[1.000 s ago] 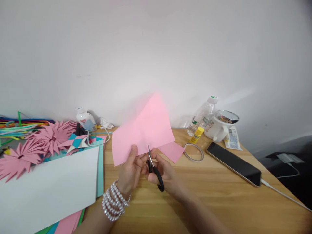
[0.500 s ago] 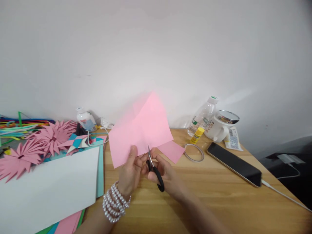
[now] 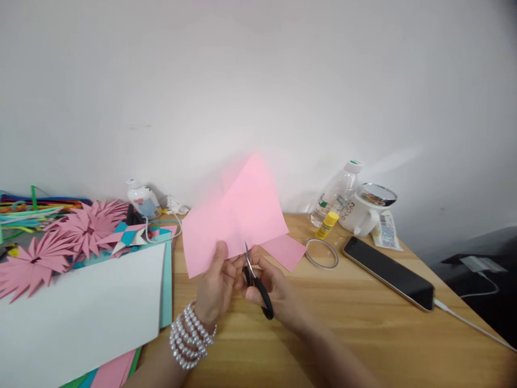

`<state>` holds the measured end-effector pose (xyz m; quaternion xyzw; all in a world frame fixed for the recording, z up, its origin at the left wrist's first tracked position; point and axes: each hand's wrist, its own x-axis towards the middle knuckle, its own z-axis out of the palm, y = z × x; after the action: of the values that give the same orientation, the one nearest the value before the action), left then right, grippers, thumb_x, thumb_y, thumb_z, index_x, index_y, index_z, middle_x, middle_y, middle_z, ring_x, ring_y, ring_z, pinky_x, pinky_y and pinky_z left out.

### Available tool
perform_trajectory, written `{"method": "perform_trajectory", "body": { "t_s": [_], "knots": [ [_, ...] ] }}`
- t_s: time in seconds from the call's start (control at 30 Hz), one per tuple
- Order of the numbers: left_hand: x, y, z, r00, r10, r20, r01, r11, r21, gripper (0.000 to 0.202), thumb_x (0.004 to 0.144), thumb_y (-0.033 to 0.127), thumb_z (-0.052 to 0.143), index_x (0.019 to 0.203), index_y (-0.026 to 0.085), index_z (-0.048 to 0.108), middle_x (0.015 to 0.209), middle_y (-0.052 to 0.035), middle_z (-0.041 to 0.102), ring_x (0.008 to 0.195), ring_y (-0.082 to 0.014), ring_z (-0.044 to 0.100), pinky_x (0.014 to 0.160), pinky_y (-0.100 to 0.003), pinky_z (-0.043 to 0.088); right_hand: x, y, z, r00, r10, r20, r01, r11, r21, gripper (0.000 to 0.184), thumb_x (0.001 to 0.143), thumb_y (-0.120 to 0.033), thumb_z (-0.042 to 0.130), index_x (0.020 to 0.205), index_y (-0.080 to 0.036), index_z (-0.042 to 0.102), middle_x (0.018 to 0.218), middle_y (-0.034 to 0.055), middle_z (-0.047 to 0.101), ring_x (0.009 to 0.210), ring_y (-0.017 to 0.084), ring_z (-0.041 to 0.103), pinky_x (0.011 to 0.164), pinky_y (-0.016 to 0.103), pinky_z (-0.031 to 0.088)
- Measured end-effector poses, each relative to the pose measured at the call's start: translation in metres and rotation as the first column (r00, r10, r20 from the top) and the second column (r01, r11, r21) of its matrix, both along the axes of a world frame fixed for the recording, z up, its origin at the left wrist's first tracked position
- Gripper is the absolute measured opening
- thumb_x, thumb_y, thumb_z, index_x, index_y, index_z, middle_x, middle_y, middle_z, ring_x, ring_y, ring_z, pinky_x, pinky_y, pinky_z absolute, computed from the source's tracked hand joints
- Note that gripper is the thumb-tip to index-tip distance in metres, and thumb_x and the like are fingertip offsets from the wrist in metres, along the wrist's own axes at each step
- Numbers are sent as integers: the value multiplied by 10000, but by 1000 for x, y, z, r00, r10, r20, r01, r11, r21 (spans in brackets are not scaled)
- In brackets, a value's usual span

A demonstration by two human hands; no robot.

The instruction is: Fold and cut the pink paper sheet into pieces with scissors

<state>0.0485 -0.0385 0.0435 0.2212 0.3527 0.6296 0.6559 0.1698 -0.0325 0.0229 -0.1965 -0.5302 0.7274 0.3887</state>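
A sheet of pink paper stands tilted up in front of me, its lower edge pinched by my left hand. The thumb lies on the near face and the fingers are behind. Pearl bracelets circle that wrist. My right hand grips a pair of black-handled scissors. One blade shows in front of the sheet's lower edge; the other is hidden. Both hands nearly touch at the cutting spot. Behind and right of the sheet, a smaller pink paper piece lies on the table.
Right of my hands are a tape ring, a glue stick, a plastic bottle, a mug and a phone on its cable. Leftward lie white paper, pink folded-paper shapes, pipe cleaners and a white bottle.
Almost nothing differs. The pink sheet has shifted very slightly to the right, while both hands and the scissors keep nearly the same place.
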Motion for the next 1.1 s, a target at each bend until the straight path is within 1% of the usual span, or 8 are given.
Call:
{"method": "perform_trajectory", "body": {
  "t_s": [0.17,0.33,0.4,0.47,0.57,0.73,0.93,1.1],
  "knots": [
    [-1,0,-2,999,-31,-38,31,999,17,427,863,425,470,1002,75,672,883,-147,730,757,-253,684,517,-282,480,-1,0,4,1000,-6,14,6,1000,-14,515,626,-516,743,871,-216,404,719,-15,506,658,126,448,629,257,328],
    [-1,0,-5,999,-39,-8,39,999,35,398,858,420,486,935,87,689,854,-140,735,727,-242,690,515,-271,488,-1,-1,6,999,-14,37,14,1000,-8,521,610,-537,742,846,-223,401,722,-13,500,655,130,442,623,262,326],
    [-1,1,-5,999,-33,15,32,998,44,388,866,411,478,934,93,690,862,-132,736,751,-241,693,570,-282,516,-1,-1,5,999,-15,37,15,1000,-1,523,620,-549,730,856,-221,398,722,-11,496,653,128,437,614,258,325],
    [-1,1,-4,999,-23,38,21,999,50,378,877,393,465,937,96,691,874,-126,736,799,-240,692,677,-307,535,-1,-1,3,999,-18,29,18,1000,6,527,622,-548,728,861,-219,392,719,-12,491,652,126,428,602,252,322],
    [1,2,-3,999,3,53,-6,999,48,355,886,362,458,921,98,693,879,-118,737,842,-237,688,797,-336,522,-1,0,1,1000,-21,21,20,1000,14,525,632,-547,723,862,-219,384,691,-21,474,655,127,422,596,248,325],
    [1,2,-2,997,45,60,-48,997,54,317,870,342,494,916,99,692,909,-123,733,861,-252,686,857,-371,502,-1,0,2,999,-24,35,24,1000,-2,552,606,-566,731,859,-217,386,667,-32,450,645,126,415,591,244,327],
    [1,1,-2,997,18,76,-21,999,42,330,851,373,523,912,97,695,902,-132,732,940,-266,663,919,-379,466,-4,0,0,997,-62,46,63,998,-8,573,581,-575,743,841,-228,367,644,-44,428,646,135,432,596,249,334],
    [2,1,-1,995,35,91,-39,998,44,299,841,354,542,948,115,686,912,-122,732,980,-269,647,930,-390,459,-4,-1,-1,997,-72,41,72,997,-5,584,577,-581,741,846,-235,356,649,-40,447,637,135,440,582,247,330]
  ]
}}
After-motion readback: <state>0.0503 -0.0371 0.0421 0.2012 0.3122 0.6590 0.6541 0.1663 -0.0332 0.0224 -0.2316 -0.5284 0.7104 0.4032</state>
